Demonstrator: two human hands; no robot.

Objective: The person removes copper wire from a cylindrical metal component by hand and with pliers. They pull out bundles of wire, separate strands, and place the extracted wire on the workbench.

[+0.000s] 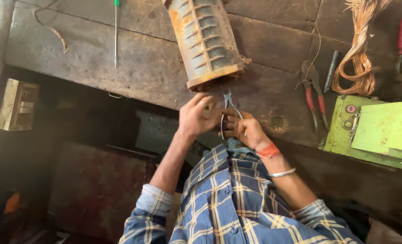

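Metal cutting pliers (228,113) being gripped by curled right hand (245,131) fingers, left hand (196,116) fingers being pressed against them, rusty ribbed motor stator (206,40) just beyond fingertips

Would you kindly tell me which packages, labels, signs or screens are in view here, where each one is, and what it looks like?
No packages, signs or screens show.
Green plate: right edge of the bench, flat, light green, with a small round red-ringed mark that may be a label; too small to tell.
Pale block: left, below the bench, boxy, cream; no label visible.
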